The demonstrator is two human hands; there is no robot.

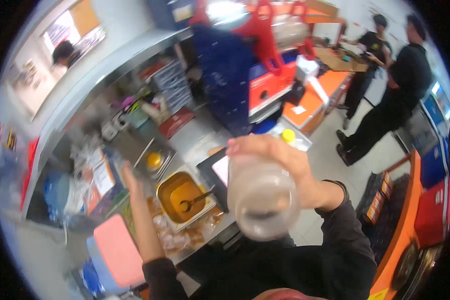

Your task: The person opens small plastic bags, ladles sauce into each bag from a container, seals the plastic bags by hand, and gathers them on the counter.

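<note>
My right hand (280, 155) is wrapped round a cloudy, see-through plastic container (262, 200), held up close to the camera over the counter's edge. My left hand (130, 177) is raised over the counter at the left, blurred, its fingers stretched out and nothing seen in them. Between my arms sits a metal pan (177, 192) of yellow-brown liquid with a ladle (192, 201) in it. Behind that pan is a smaller metal tray (155, 160) with something yellow inside. What the container holds is unclear.
A pink board (118, 250) lies at the lower left, near plastic bags (82, 180). Red-framed dispensers (260, 30) stand at the top. Two people in dark clothes (405, 75) stand at the upper right. An orange-edged shelf (402, 215) is on the right.
</note>
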